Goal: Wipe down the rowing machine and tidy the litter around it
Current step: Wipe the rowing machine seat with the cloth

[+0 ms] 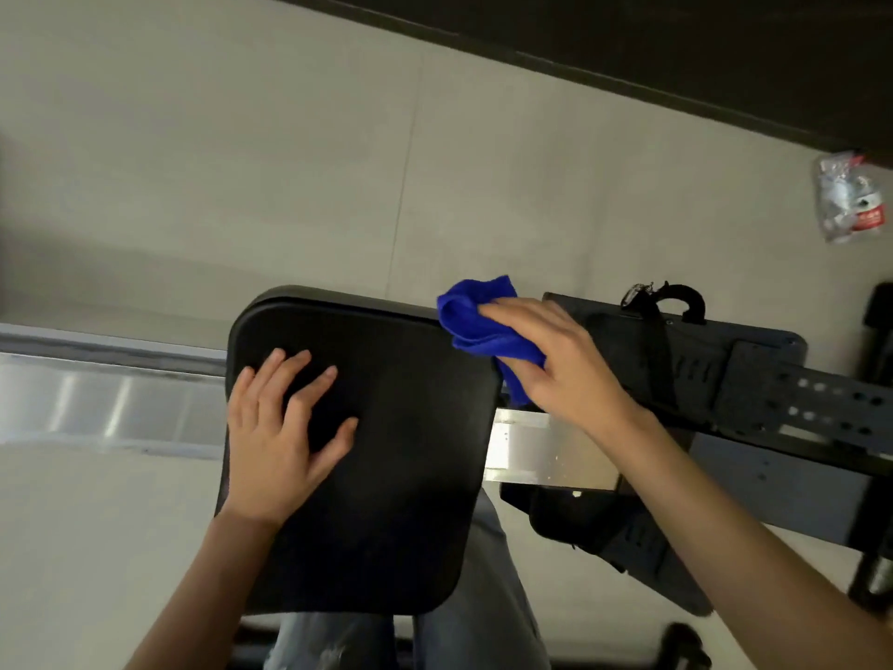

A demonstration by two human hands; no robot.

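Observation:
The rowing machine's black seat [401, 456] fills the middle of the head view, mounted over a shiny metal rail [96, 408]. My left hand [280, 437] lies flat on the seat's left side, fingers spread, holding nothing. My right hand [555, 355] presses a bunched blue cloth [478, 321] against the seat's upper right corner. To the right are the dark footrest plates [754, 379] with a black strap [659, 350]. A crumpled clear plastic wrapper [850, 200] with a red label lies on the floor at the far right.
Pale tiled floor [241, 162] stretches beyond the seat. A dark wall base [676, 55] runs along the top right. My jeans-clad legs [473, 621] show below the seat. More black machine parts [879, 573] stand at the right edge.

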